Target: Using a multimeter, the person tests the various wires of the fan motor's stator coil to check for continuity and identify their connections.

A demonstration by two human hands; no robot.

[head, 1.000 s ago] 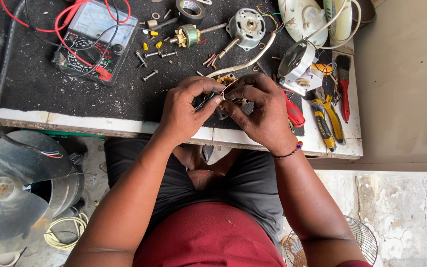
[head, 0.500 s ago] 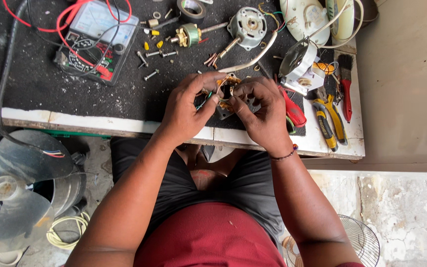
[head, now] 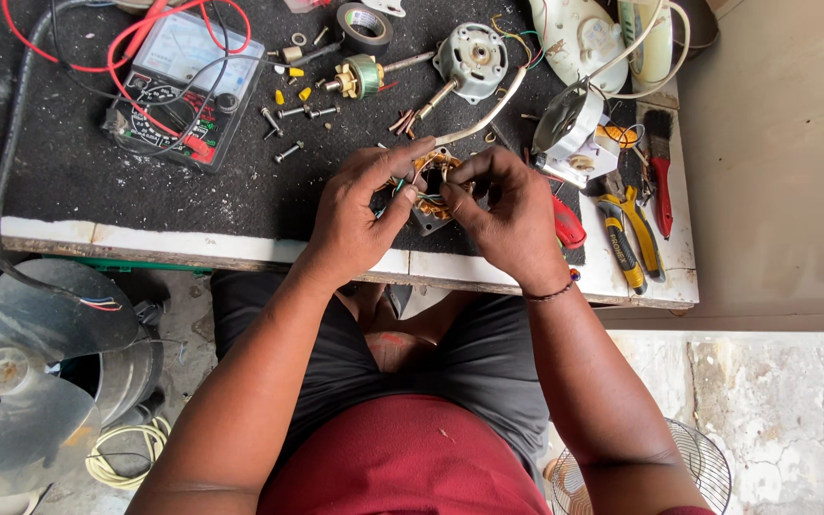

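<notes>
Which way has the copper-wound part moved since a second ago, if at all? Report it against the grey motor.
No. The copper-wound part stays below the grey motor, pinched between left hand and right hand.

Red shirt [head: 402, 458], dk shorts [head: 488, 372], rt wrist bracelet [head: 550, 294].

1. My left hand [head: 360, 215] and my right hand [head: 507, 215] cover most of the small motor part [head: 431, 186] with copper windings; only its middle shows between my fingers.
2. How firm my grip on its thin wires is, I cannot tell; they are too small.
3. The fan blade [head: 21, 401] at the left is cut by the picture edge.
4. The wire fan guard [head: 689, 467] is cut at the bottom edge.
5. The white fan housing [head: 584, 38] on the desk [head: 145, 234] is cut off at the top.
</notes>
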